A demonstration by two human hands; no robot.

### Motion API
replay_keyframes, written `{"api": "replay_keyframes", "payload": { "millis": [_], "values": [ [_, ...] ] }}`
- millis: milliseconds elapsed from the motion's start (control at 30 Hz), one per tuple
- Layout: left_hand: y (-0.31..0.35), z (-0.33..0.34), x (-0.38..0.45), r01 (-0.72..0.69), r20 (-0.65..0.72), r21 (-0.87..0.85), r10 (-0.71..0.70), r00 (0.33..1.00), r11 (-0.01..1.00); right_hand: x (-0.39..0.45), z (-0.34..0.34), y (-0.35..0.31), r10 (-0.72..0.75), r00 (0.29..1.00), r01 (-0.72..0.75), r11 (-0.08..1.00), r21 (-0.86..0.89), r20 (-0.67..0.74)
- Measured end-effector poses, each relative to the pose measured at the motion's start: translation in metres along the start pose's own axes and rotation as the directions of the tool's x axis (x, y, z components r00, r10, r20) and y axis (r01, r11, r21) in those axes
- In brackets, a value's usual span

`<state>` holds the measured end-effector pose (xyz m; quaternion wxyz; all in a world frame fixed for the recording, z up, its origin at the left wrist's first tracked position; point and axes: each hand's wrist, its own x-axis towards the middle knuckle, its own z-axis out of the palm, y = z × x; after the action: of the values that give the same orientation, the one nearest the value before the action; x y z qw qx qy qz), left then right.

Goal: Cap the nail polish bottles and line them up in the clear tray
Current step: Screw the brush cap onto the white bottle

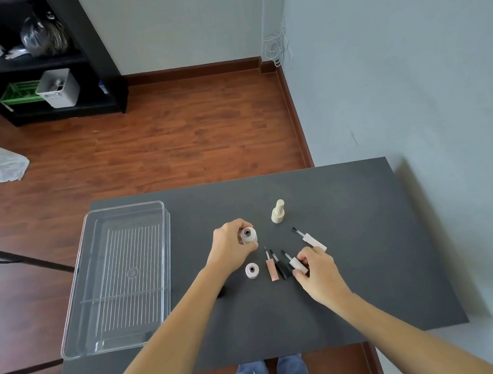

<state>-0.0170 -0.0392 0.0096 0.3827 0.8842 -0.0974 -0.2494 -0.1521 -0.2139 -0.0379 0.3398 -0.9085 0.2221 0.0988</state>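
On the dark surface (359, 281), your left hand (231, 250) wraps an uncapped bottle (248, 235) while your right hand (317, 271) pinches a white brush cap (297, 264). One cream bottle (278, 211) looks capped; the clear tray (76, 301) holds nothing yet.

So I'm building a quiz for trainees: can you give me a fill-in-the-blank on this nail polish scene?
1. The left hand holds an open ____.
2. The right hand grips a white ____ with a brush.
3. The clear tray holds ____ bottles.
4. The beige bottle is already ____.

Missing words: bottle; cap; no; capped
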Motion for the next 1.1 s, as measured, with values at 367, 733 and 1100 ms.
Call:
{"api": "replay_keyframes", "payload": {
  "millis": [367, 733, 1100],
  "values": [
    [0.039, -0.038, -0.011, -0.077, -0.061, -0.173, 0.067, 0.996, 0.982, 0.004, -0.07, -0.047, -0.038, 0.992, 0.068, 0.965, 0.254, -0.122],
    [0.167, -0.14, -0.038, -0.425, -0.349, -0.457, 0.282, 0.894, 0.781, 0.003, -0.251, -0.203, -0.318, 0.83, 0.553, 0.58, 0.598, -0.458],
    [0.21, -0.172, -0.07, -0.546, -0.492, -0.386, 0.335, 0.804, 0.744, -0.008, -0.319, -0.285, -0.62, 0.612, 0.789, 0.518, 0.329, -0.491]
  ]
}}
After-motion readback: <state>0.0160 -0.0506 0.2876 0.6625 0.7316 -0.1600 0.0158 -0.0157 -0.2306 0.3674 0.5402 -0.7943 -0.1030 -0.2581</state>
